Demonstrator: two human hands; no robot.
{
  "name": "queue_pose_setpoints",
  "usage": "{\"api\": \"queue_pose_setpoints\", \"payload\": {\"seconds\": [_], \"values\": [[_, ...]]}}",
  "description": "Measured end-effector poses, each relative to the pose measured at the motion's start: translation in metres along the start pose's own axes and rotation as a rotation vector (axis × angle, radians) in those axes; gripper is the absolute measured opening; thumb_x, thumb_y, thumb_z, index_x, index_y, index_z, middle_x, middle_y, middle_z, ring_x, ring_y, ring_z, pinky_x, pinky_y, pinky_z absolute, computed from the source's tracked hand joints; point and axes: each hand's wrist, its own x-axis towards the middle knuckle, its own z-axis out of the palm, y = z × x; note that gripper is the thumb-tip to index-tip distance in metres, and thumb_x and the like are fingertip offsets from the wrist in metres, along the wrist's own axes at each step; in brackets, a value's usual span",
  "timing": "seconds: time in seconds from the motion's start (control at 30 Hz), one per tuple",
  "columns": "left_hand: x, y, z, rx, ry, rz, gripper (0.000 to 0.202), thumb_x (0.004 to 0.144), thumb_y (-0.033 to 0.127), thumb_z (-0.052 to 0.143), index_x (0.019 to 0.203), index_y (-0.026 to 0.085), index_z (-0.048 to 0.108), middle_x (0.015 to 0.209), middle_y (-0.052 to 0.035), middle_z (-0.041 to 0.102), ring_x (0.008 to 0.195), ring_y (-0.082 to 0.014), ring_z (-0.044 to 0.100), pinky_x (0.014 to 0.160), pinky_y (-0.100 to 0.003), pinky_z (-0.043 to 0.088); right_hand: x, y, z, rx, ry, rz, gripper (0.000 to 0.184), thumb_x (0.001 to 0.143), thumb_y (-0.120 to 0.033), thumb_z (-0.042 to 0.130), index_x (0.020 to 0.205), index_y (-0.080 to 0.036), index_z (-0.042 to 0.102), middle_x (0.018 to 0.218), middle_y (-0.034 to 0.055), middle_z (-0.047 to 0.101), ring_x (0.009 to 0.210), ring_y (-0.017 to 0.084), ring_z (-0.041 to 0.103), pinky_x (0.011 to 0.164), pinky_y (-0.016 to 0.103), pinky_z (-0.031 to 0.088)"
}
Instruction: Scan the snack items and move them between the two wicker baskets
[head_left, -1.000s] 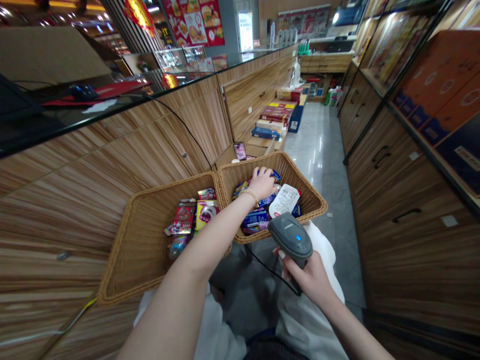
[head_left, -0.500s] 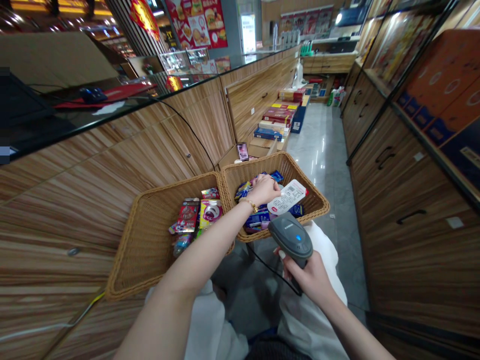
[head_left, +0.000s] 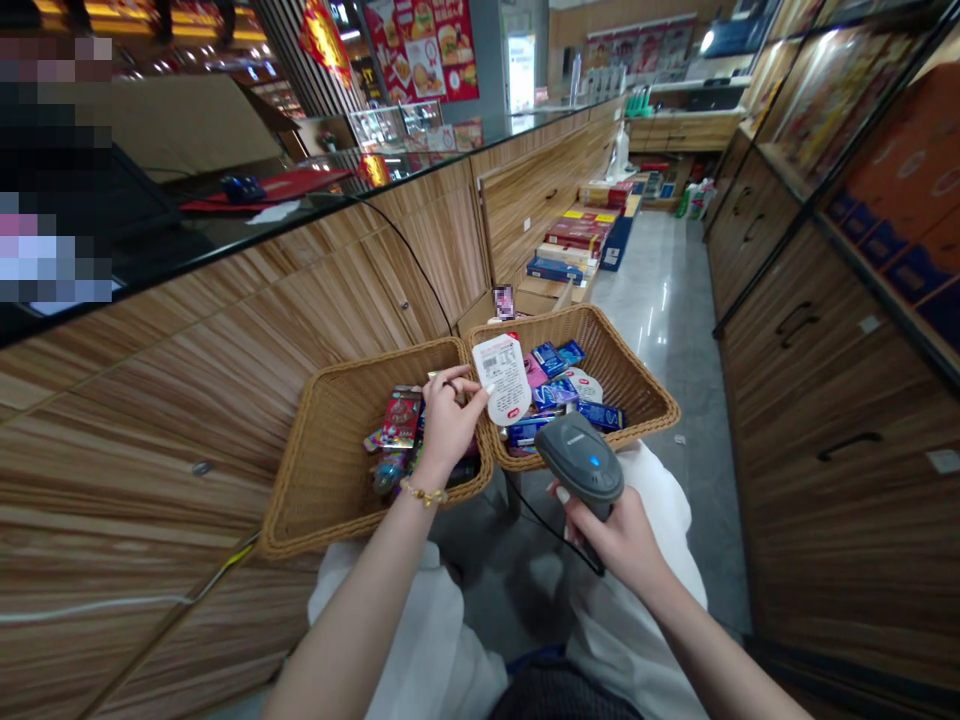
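Note:
My left hand (head_left: 450,415) is closed on the edge of a white printed card pack (head_left: 504,385) with rounded ends, text and a barcode on its face. It holds the pack where the rims of two wicker baskets meet. My right hand (head_left: 619,540) grips a dark grey barcode scanner (head_left: 579,455) with a blue light on top. The scanner's head points toward the right wicker basket (head_left: 637,385), which holds several blue packets (head_left: 555,395) and another white card pack (head_left: 585,383). The left wicker basket (head_left: 322,440) contains colourful boxes, among them a red one (head_left: 401,418).
A wood-panelled counter (head_left: 337,290) runs along the left, with a computer mouse (head_left: 244,188) on it. Cabinets (head_left: 810,420) line the right. Stacked boxes (head_left: 574,240) stand beyond the baskets. The scanner's black cable (head_left: 541,520) hangs below. A pixelated patch covers the far left.
My left hand has lifted the white card pack from the right basket and carried it left toward the left basket. The scanner stays nearly in place; the view has shifted slightly left.

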Motion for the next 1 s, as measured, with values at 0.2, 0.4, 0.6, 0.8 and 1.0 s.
{"api": "queue_pose_setpoints", "payload": {"seconds": [0.2, 0.4, 0.6, 0.8, 1.0], "values": [[-0.004, -0.014, 0.002, -0.120, 0.016, -0.087, 0.013, 0.084, 0.026, 0.074, 0.072, 0.022, 0.070, 0.119, -0.0078, 0.072, 0.122, -0.0285, 0.061, 0.115, -0.051, 0.038, 0.008, -0.007, 0.008, -0.019, -0.050, -0.051, 0.025, 0.089, -0.038, 0.065, 0.071, -0.022, 0.060, 0.052, 0.0020, 0.067, 0.046, 0.018, 0.064, 0.050, 0.026, 0.052], [-0.007, -0.009, 0.003, -0.057, -0.040, -0.044, 0.011, 0.083, 0.026, 0.077, 0.074, 0.023, 0.071, 0.122, -0.0069, 0.070, 0.124, -0.0282, 0.057, 0.114, -0.048, 0.040, 0.013, -0.014, 0.014, -0.047, -0.045, -0.050, 0.019, 0.088, -0.034, 0.064, 0.073, -0.022, 0.058, 0.053, 0.0011, 0.067, 0.045, 0.018, 0.064, 0.052, 0.027, 0.052], [-0.009, -0.009, 0.003, -0.042, -0.057, -0.045, 0.010, 0.083, 0.024, 0.077, 0.074, 0.022, 0.071, 0.121, -0.0079, 0.069, 0.123, -0.0282, 0.058, 0.114, -0.048, 0.038, 0.017, -0.022, 0.016, -0.092, -0.061, -0.019, 0.017, 0.085, -0.035, 0.063, 0.076, -0.022, 0.058, 0.050, 0.0004, 0.066, 0.045, 0.019, 0.064, 0.051, 0.026, 0.051], [-0.008, -0.011, 0.003, -0.065, -0.088, -0.035, 0.011, 0.085, 0.025, 0.076, 0.075, 0.022, 0.071, 0.120, -0.0077, 0.068, 0.123, -0.0268, 0.059, 0.115, -0.047, 0.038, 0.020, -0.026, 0.014, -0.124, -0.066, -0.028, 0.019, 0.088, -0.034, 0.063, 0.074, -0.022, 0.061, 0.049, 0.0002, 0.066, 0.043, 0.018, 0.063, 0.049, 0.025, 0.049], [-0.008, -0.011, 0.002, -0.066, -0.092, -0.025, 0.011, 0.085, 0.027, 0.075, 0.076, 0.022, 0.071, 0.122, -0.0074, 0.069, 0.124, -0.0268, 0.059, 0.115, -0.046, 0.039, 0.022, -0.025, 0.014, -0.137, -0.055, -0.043, 0.022, 0.089, -0.034, 0.064, 0.071, -0.022, 0.060, 0.049, 0.0009, 0.067, 0.044, 0.018, 0.064, 0.051, 0.025, 0.050]]}}
